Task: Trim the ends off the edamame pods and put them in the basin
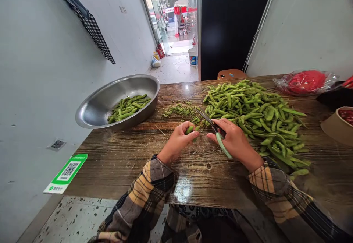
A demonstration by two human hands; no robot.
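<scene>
Pinched between the thumb and fingers of my left hand [180,138] is a green edamame pod [189,129]. My right hand [234,140] grips scissors [204,117] with green handles, their blades pointing up and left, a short way from the pod. Beyond the right hand spreads a large heap of edamame pods [253,106]. Small green trimmings [180,110] lie in front of both hands. At the left, a wide metal basin [91,110] holds a smaller lot of pods [128,108].
A green QR code card [68,171] sits at the table's left edge. On the right are a red item in clear plastic [307,82] and a paper bowl [335,125] with red contents. Behind the wooden table [132,165] stands a brown stool [231,74].
</scene>
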